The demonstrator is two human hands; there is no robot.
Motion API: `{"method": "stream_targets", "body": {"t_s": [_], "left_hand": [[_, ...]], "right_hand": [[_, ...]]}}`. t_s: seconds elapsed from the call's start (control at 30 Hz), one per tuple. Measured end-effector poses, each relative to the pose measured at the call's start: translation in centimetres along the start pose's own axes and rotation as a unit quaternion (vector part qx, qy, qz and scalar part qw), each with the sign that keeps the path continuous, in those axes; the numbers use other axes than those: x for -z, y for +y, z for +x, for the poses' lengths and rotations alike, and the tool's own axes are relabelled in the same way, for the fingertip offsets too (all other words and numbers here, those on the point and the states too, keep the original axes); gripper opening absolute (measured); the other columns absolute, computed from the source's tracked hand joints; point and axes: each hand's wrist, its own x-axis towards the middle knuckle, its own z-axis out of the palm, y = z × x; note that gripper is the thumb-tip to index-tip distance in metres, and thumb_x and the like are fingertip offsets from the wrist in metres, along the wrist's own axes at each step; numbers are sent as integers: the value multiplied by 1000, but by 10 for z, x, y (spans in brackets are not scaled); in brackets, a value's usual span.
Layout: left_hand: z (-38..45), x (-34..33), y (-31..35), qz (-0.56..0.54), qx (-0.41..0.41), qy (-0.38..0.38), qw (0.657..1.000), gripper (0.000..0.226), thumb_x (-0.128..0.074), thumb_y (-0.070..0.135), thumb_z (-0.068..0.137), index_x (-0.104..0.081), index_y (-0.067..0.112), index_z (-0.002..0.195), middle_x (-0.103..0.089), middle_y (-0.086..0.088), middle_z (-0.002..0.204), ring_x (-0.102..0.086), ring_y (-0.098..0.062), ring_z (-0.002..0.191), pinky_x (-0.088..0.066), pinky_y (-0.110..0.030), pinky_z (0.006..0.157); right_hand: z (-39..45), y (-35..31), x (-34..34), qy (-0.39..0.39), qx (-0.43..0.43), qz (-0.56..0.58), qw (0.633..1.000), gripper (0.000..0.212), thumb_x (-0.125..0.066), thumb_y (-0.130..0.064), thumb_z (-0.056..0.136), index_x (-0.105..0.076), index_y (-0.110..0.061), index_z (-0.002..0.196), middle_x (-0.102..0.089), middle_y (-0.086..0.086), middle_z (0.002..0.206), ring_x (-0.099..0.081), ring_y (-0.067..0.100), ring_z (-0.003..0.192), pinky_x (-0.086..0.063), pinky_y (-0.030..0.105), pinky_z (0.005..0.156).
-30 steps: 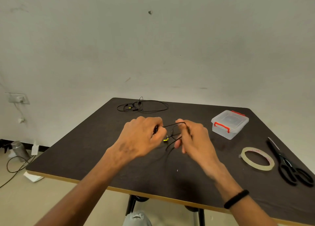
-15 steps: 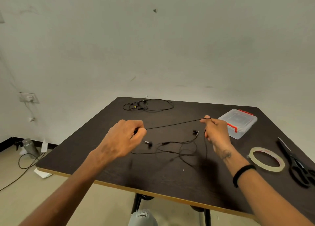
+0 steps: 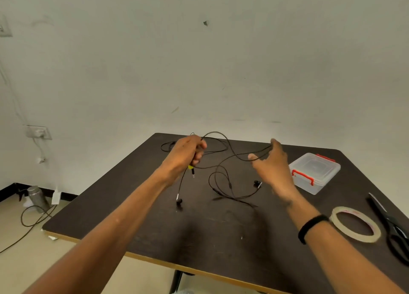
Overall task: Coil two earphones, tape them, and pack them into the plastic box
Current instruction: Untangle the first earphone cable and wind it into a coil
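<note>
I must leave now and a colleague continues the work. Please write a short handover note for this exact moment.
Left hand grips the first earphone near its plug. Right hand is open, the cable draped over its fingers; the rest lies loose on the table.
Second earphone lies untouched at the far edge.
Plastic box is closed; tape roll and scissors are at the right.
Done: nothing coiled yet.
Left: coil and tape both, open the box, pack.

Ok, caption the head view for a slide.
Left hand grips a loose earphone cable; open right hand guides it over the table.
</note>
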Motion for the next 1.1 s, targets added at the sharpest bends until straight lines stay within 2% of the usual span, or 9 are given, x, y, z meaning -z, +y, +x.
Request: {"method": "stream_targets", "body": {"t_s": [0.13,0.23,0.3,0.47,0.6,0.7,0.83,1.0,1.1], "left_hand": [[14,-16,23,-106,39,13,994,22,-40,16,102,-59,14,92,-53,0,60,-44,-16,54,-39,-29,57],[12,-23,33,-122,34,3,992,21,-40,17,104,-59,13,96,-57,-2,63,-49,-18,57,-44,-31,61],[9,-25,36,-124,20,-12,992,22,-39,19,105,-59,13,98,-60,-2,65,-54,-19,60,-47,-33,66],[6,-25,41,-150,6,-17,989,22,-37,17,106,-58,12,100,-62,-2,65,-56,-19,61,-48,-34,68],[9,-22,43,-146,9,4,989,24,-35,15,109,-57,13,101,-63,-3,65,-56,-20,62,-48,-32,66],[13,-18,44,-127,4,12,992,25,-34,14,110,-57,14,101,-63,-3,65,-56,-19,61,-47,-31,65],[18,-17,45,-89,4,23,996,27,-35,15,110,-59,17,98,-60,-1,63,-52,-17,57,-43,-28,58],[22,-12,46,-109,63,59,990,26,-34,13,105,-60,15,101,-51,0,59,-42,-15,53,-38,-30,57],[19,-7,44,-245,152,75,955,24,-32,6,102,-56,10,104,-44,-2,63,-34,-15,52,-31,-29,56]], "right_hand": [[-45,-17,-6,65,135,55,987,58,-71,-28,96,-49,-25,150,-53,-2,138,-63,9,111,-55,26,93],[-57,-20,-16,-34,185,41,981,49,-79,-36,90,-62,-32,136,-64,-13,121,-64,0,105,-53,8,77],[-59,-21,-23,-85,200,28,976,47,-80,-38,90,-64,-34,134,-67,-16,118,-65,0,104,-51,9,75],[-55,-23,-35,-77,229,46,969,14,-75,-32,96,-81,-27,107,-75,-14,97,-69,2,91,-55,20,77],[-53,-18,-38,-125,304,-37,944,17,-74,-29,97,-79,-18,108,-67,-18,95,-63,-2,87,-47,11,74],[-50,-12,-38,-135,367,-149,908,19,-70,-27,100,-78,-15,112,-61,-10,98,-61,4,85,-50,18,77],[-32,-7,-36,-71,357,-224,904,14,-67,-22,101,-78,-14,101,-64,-1,99,-64,16,90,-56,33,80],[36,-10,-29,-23,248,-263,932,24,-58,-3,98,-74,1,80,-72,17,84,-69,32,80,-59,44,77],[68,-23,-20,-68,208,-256,942,25,-67,-3,94,-75,-2,119,-71,18,123,-69,33,113,-55,40,99]]}}
